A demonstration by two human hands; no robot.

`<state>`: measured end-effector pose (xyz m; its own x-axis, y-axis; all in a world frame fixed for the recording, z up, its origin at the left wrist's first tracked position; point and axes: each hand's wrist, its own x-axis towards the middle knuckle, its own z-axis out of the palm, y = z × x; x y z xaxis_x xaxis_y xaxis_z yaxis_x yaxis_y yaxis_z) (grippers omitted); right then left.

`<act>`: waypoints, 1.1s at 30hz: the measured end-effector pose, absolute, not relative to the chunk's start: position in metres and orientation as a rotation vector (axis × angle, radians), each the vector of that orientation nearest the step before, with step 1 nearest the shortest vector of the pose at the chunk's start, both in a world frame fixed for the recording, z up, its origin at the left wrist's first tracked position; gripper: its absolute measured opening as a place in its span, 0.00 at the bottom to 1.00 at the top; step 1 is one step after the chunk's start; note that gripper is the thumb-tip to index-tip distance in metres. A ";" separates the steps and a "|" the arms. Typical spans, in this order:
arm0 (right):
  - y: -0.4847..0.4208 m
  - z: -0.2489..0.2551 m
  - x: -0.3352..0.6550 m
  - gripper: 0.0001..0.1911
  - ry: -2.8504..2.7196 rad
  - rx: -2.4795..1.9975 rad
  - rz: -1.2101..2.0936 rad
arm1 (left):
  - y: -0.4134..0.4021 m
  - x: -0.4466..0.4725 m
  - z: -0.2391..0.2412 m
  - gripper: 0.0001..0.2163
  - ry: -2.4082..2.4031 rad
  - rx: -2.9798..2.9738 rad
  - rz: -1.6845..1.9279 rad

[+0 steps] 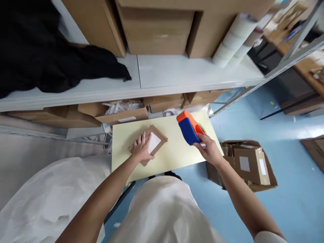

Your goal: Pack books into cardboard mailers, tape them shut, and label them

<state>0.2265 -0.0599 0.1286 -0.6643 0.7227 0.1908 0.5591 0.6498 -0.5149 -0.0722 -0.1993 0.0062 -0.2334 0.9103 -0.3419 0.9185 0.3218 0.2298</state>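
A small brown cardboard box [161, 135] with a white label lies slantwise on the pale yellow tabletop [174, 153]. My left hand [143, 148] rests across it, thumb and fingers spread over its top, holding it against the table. To the right, my right hand [208, 148] is closed round an orange and blue tape dispenser [188, 127], raised over the right part of the tabletop and apart from the box. A roll of tape shows partly inside the dispenser; my fingers hide its handle.
Beside the table on the right, a large open carton [270, 177] holds several smaller boxes. A white shelf [172, 72] with cartons, white rolls [231, 40] and black cloth [83, 65] spans the back. At left bulges a white plastic bag [55, 199].
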 end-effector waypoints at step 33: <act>-0.068 -0.024 0.191 0.56 -2.801 -0.824 1.295 | -0.329 -0.054 -0.051 0.52 2.248 0.560 0.687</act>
<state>0.1907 -0.0678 -0.0239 -0.8656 0.4309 -0.2550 0.4734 0.5384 -0.6972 -0.0535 -0.3286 -0.0509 -0.6545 0.5655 -0.5018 0.1884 0.7648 0.6161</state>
